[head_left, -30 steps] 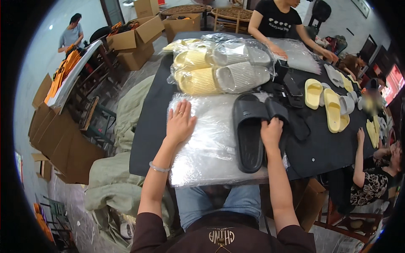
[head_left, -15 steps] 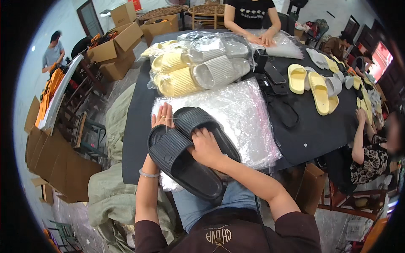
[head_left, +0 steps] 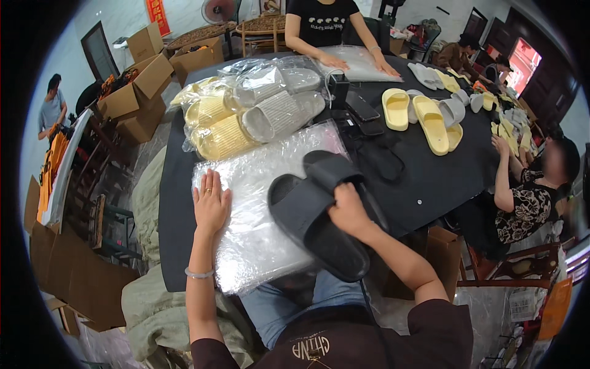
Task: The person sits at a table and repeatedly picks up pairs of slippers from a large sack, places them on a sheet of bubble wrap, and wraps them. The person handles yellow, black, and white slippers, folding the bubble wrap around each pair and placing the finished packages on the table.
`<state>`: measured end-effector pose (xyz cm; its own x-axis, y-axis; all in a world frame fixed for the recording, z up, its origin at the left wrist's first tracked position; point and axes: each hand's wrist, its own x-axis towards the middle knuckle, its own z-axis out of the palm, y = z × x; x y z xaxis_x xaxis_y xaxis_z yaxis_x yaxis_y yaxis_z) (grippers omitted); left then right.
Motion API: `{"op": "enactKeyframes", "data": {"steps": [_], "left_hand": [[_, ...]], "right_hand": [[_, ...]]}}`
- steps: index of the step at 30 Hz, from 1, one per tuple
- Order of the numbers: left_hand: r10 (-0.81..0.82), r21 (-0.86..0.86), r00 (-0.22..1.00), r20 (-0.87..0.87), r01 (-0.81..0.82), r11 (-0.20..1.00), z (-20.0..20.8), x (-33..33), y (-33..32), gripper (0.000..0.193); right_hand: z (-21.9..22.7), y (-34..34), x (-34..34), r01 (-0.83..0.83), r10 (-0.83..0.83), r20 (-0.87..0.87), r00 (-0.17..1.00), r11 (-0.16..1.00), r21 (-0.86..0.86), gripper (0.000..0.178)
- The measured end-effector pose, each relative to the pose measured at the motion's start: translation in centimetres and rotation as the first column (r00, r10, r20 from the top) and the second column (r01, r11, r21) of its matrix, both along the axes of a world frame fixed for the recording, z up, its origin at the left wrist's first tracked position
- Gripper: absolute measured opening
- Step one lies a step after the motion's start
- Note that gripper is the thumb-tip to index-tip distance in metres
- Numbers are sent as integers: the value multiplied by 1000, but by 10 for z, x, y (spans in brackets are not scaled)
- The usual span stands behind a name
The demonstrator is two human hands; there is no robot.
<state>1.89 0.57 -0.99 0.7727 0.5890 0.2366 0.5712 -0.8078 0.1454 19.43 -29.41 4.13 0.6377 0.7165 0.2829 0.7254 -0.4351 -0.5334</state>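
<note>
1. Black slippers (head_left: 310, 221) are held near their straps by the right hand (head_left: 349, 212), at the 3 o'clock side of the clear plastic bags (head_left: 246, 237).
2. Light, springy foam is suggested; both straps together would be most securely gripped.
3. Bags, likely slippery, are touched at 9 o'clock by the flat, straight-fingered left hand (head_left: 211, 206).
</note>
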Motion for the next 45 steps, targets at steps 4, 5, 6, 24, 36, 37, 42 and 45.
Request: {"op": "enactKeyframes", "data": {"steps": [4, 5, 6, 24, 36, 37, 42, 45], "left_hand": [[12, -3, 1000, -18, -12, 1000, 2, -1, -1, 60], [16, -1, 1000, -14, -16, 1000, 0, -4, 0, 60], [25, 6, 1000, -13, -25, 1000, -1, -8, 2, 60], [3, 35, 999, 50, -5, 999, 3, -7, -4, 60], [-1, 21, 1000, -20, 1, 1000, 6, -3, -1, 61], [2, 41, 999, -45, 0, 999, 10, -1, 0, 61], [-27, 6, 1000, 15, 26, 1000, 18, -12, 10, 59], [-30, -138, 959, 282, 71, 988, 11, -26, 18, 58]], "right_hand": [[33, -35, 58, 201, -213, 1, 977, 919, 338, 29], [60, -37, 65, 177, -217, 30, 976, 860, 479, 33], [74, -43, 85, 214, -220, -56, 974, 804, 555, 36], [80, 42, 120, -213, 68, 378, 923, 909, 358, 22], [-12, 179, 9, -211, 193, 404, 894, 977, 0, 20], [-25, 178, 13, -184, 149, 384, 911, 981, 57, 20], [-55, 176, 13, -151, 91, 289, 953, 970, 191, 21], [-54, 178, 14, -150, 104, 255, 961, 974, 170, 22]]}}
